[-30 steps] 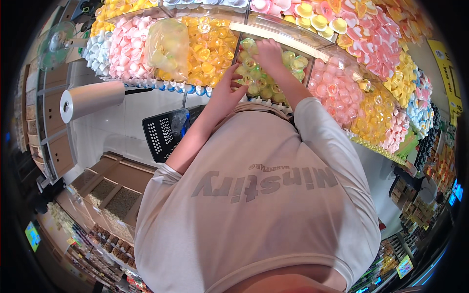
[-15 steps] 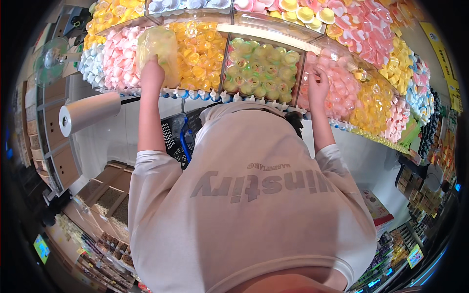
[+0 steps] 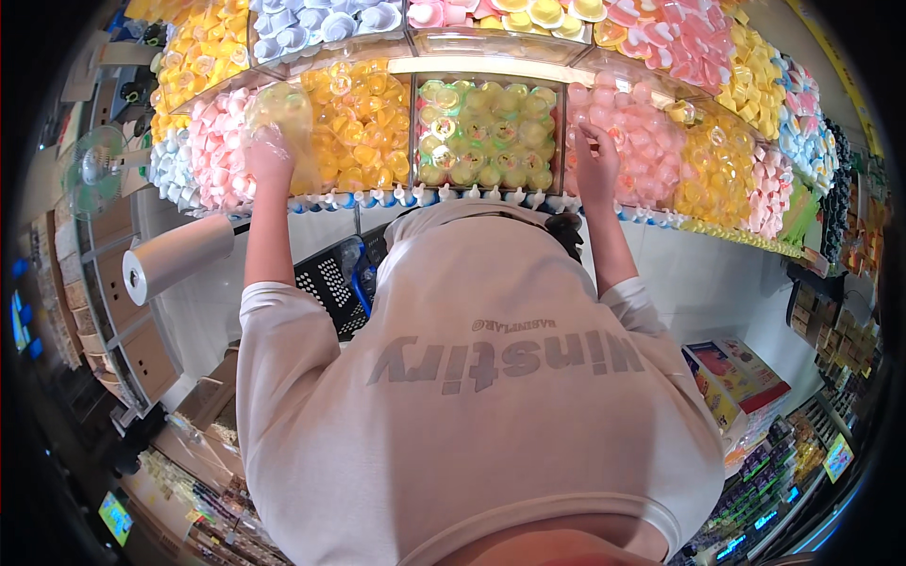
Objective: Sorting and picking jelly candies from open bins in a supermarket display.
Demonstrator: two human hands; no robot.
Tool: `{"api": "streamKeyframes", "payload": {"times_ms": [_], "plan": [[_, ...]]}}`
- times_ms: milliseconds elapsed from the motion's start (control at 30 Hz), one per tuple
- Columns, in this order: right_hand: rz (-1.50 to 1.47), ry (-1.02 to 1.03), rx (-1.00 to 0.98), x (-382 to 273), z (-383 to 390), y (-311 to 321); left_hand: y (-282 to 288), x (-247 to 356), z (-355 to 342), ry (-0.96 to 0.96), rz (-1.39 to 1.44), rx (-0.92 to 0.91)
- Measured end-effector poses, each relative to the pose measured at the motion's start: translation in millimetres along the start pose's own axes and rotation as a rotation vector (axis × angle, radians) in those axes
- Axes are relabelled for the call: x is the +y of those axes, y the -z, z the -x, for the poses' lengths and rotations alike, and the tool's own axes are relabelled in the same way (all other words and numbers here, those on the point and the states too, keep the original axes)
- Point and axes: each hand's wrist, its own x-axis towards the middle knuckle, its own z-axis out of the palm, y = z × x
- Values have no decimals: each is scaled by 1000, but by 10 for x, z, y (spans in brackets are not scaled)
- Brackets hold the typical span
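My left hand [image 3: 270, 158] is closed on a thin, see-through plastic bag [image 3: 286, 115] above the front bins. Greenish-yellow round cups seem to show through its upper part, and some film lies over my fingers. Behind it are pink cups [image 3: 215, 141] and orange-yellow jelly cups [image 3: 354, 127]. My right hand [image 3: 598, 168] hovers at the left edge of a bin of pink jelly cups [image 3: 646, 132]. Its fingers are bent with a gap between them, and nothing shows in them. Between my hands sits a bin of green jelly cups [image 3: 486, 137].
A back row holds blue cups [image 3: 326, 24] and pink-and-white cups [image 3: 675, 38]. A roll of plastic film [image 3: 179, 257] sticks out at the left, near a green fan [image 3: 97, 165]. Below the counter stands a dark basket with a blue handle [image 3: 335, 283]. Printed boxes [image 3: 736, 377] are at the right.
The whole view has shifted, and the bins now sit further left. My left hand has moved up behind the bag's film. My right hand's fingers have loosened from a pinch-like shape.
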Motion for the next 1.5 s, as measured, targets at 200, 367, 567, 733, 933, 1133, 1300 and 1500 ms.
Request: {"api": "streamKeyframes", "payload": {"times_ms": [200, 367, 567, 733, 933, 1133, 1300, 1500], "plan": [[-10, 41, 8, 45, 72, -91, -378, -341, -329, -65, 116, 69], [4, 22, 3, 32, 148, -144, -307, -201, -188, -88, 152, 123], [-12, 53, -41, -14, 131, -246, -52, -45, 51, -151, -58, 190], [-72, 78, -70, -143, 60, -307, 128, 118, -13, -78, -100, -20], [-77, 87, -58, -142, 61, -333, 12, 53, -76, -12, -40, -93], [-54, 83, -41, -89, 136, -283, -39, -50, 26, -117, 51, 64], [-28, 53, -50, -67, 141, -232, 163, 115, 218, -69, 153, 139], [-61, 70, -51, -107, 62, -251, 171, -25, 264, -72, 311, 203]]}}
